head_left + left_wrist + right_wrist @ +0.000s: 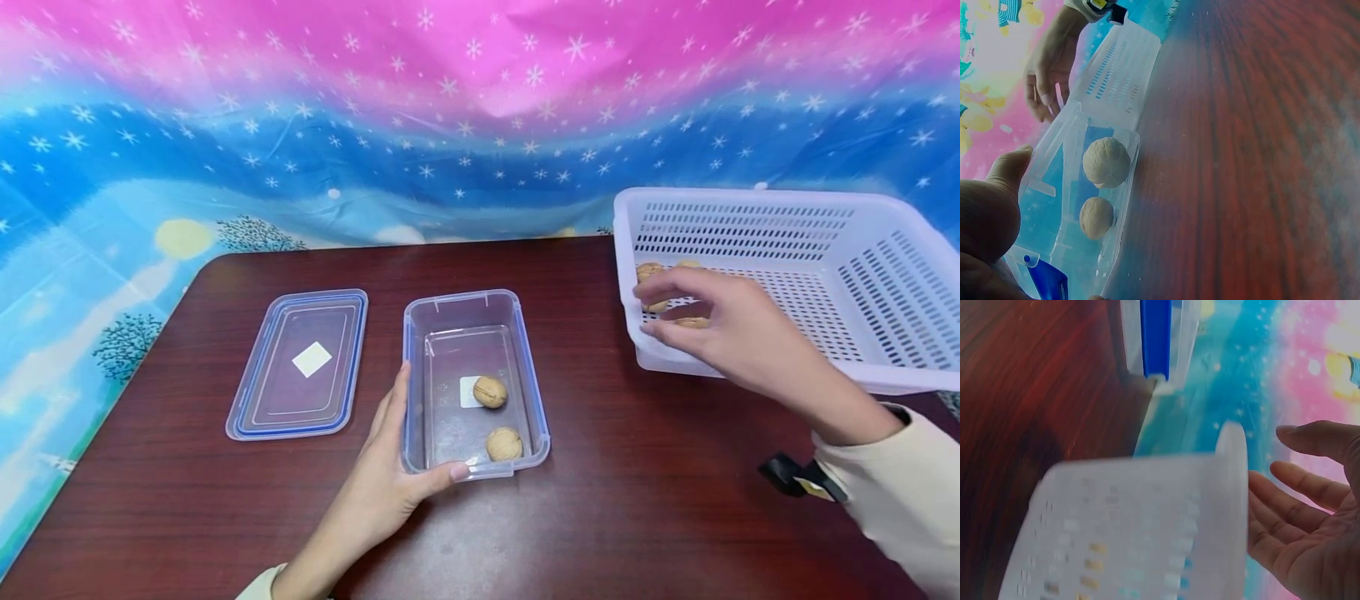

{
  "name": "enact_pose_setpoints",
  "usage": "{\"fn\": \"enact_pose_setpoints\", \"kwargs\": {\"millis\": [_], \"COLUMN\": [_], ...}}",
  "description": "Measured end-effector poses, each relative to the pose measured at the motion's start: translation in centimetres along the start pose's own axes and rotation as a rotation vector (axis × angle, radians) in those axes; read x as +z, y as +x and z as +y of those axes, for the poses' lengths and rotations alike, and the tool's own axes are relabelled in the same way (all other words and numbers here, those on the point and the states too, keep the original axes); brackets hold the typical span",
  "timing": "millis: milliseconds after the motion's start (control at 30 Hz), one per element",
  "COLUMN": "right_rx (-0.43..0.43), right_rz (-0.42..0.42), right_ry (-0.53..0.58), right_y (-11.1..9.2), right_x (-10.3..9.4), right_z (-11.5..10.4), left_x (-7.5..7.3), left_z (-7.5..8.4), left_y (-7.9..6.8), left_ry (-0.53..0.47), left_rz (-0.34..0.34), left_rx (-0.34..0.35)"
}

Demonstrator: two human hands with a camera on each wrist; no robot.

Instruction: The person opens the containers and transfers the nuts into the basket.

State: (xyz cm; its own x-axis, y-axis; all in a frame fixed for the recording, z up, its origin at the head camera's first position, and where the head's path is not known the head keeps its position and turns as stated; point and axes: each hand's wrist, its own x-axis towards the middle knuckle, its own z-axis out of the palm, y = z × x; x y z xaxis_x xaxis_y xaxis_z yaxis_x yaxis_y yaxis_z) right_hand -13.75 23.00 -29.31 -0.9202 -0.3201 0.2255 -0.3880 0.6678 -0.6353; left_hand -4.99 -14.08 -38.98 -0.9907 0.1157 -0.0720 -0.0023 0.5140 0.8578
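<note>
A clear plastic food container (442, 333) stands on the table with two walnuts inside, one walnut (490, 392) near its middle and another walnut (504, 445) at the near end. My left hand (382, 483) holds the container at its near left corner, thumb on the near rim and fingers along the left side. Over the near left corner of a white basket (817, 242) hovers my right hand (735, 333), thumb and fingers apart with nothing between them. Several walnuts (649, 272) lie beneath it in the basket, partly hidden by the fingers.
A clear lid (300, 408) with a blue seal lies flat left of the container. The dark red wooden table (585, 517) runs back to a printed cloth (465, 108) with snowflakes. Bare tabletop separates container and basket.
</note>
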Motion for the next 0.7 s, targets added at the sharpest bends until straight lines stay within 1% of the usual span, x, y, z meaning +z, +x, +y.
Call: {"fn": "enact_pose_setpoints", "kwargs": {"millis": [100,233,367,433,600,700], "right_rx": [-0.022,-0.039,-0.065,-0.078,-0.074,-0.068], "right_rz": [-0.019,-0.045,-0.096,-0.128,-0.191,-0.218], "right_ry": [0.006,0.06,0.131,0.144,0.173,0.214], "right_y": [0.2,0.5,1.0,1.2,1.7,1.9], "right_x": [1.0,2.2,3.4,4.2,6.0,6.8], "right_z": [-0.8,-1.9,-3.0,-3.5,-4.4,-4.8], "left_x": [0.0,0.0,-0.1,-0.1,-0.1,-0.1], "left_z": [0.0,0.0,0.1,0.1,0.0,-0.1], "left_y": [0.0,0.0,0.0,0.0,0.0,0.1], "left_ry": [-0.003,-0.002,-0.011,-0.02,-0.025,-0.026], "left_rz": [0.002,-0.002,-0.005,-0.007,-0.008,-0.007], "left_rx": [-0.006,-0.006,-0.015,-0.025,-0.041,-0.04]}}
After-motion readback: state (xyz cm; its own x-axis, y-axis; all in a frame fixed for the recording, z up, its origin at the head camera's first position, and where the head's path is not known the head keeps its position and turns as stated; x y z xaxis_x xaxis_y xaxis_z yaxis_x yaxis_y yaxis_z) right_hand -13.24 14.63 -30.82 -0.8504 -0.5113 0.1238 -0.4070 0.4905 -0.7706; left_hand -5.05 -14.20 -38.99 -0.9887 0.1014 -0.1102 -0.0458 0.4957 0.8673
